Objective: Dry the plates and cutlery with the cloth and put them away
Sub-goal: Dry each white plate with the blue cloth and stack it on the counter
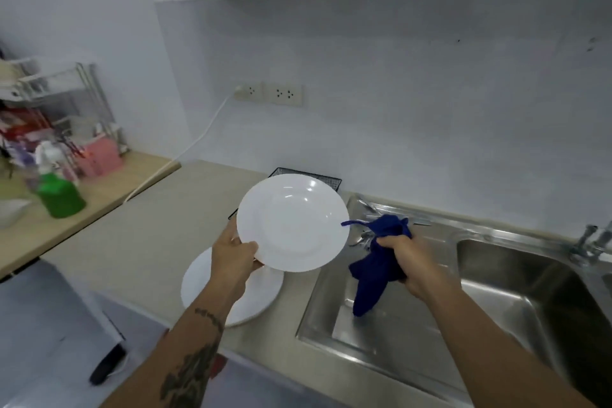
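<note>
The raised white round plate [293,222] is hiding most of the black wire rack [323,176] and part of the flat white plate [212,281] on the counter. The crumpled blue cloth [377,262] is covering cutlery on the steel drainboard, and the cluttered metal shelf [59,116] at left is blurring.

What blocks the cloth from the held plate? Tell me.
Nothing visible. The right hand grips the cloth just right of the plate, which the left hand holds by its lower left rim, face toward the camera. Only open air lies between cloth and plate.
</note>
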{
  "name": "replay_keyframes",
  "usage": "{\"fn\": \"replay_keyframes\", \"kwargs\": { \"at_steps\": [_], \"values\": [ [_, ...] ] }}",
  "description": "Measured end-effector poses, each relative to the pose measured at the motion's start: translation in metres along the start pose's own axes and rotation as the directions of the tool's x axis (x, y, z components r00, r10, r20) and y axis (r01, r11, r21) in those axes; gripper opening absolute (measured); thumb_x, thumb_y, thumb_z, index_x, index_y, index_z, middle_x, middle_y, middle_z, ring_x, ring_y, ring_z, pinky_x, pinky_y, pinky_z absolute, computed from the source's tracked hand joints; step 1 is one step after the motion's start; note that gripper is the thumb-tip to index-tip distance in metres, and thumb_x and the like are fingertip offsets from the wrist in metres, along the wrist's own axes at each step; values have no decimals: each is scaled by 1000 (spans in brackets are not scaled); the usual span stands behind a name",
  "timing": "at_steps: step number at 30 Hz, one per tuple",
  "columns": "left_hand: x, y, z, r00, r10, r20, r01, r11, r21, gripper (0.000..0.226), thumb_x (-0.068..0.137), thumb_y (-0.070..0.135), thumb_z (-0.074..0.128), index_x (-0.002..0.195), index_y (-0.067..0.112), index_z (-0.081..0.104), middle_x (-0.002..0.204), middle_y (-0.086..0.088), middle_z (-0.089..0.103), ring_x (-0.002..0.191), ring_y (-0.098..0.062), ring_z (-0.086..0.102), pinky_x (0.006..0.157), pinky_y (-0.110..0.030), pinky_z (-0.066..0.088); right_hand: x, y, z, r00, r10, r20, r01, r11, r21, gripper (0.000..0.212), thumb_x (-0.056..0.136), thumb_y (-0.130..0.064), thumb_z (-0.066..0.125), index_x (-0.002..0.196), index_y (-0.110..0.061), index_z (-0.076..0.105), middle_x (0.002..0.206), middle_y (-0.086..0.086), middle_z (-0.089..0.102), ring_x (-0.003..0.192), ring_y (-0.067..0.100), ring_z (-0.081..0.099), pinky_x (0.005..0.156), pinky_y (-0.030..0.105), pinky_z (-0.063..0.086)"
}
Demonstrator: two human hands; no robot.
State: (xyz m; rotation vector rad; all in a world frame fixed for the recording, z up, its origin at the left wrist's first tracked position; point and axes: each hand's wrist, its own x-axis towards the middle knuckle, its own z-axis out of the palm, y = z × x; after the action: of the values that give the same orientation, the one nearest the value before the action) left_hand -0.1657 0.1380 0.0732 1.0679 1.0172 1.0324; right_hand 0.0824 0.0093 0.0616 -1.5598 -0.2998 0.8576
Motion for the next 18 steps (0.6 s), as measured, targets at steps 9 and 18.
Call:
{"fn": "replay_keyframes", "kwargs": {
  "at_steps": [9, 18],
  "values": [
    [50, -47, -103, 983, -134, -123, 138, 990, 17, 60, 82, -19, 47, 116, 29, 60, 99, 8, 63, 105, -28, 58, 66, -34, 59, -13, 36, 65, 977, 210, 35, -204, 970, -133, 31, 87, -5, 67, 112, -13, 52, 104, 17, 65, 92, 34, 64, 73, 44, 55],
    [85, -71, -159, 982, -169, -80, 185, 939, 289, 54, 80, -7, 47, 115, 32, 59, 106, 3, 64, 109, -32, 59, 79, -51, 60, -26, 47, 98, 960, 277, 35, -259, 930, -260, 33, 84, -7, 68, 116, -10, 57, 105, 18, 69, 94, 35, 66, 71, 40, 54]
  ]
}}
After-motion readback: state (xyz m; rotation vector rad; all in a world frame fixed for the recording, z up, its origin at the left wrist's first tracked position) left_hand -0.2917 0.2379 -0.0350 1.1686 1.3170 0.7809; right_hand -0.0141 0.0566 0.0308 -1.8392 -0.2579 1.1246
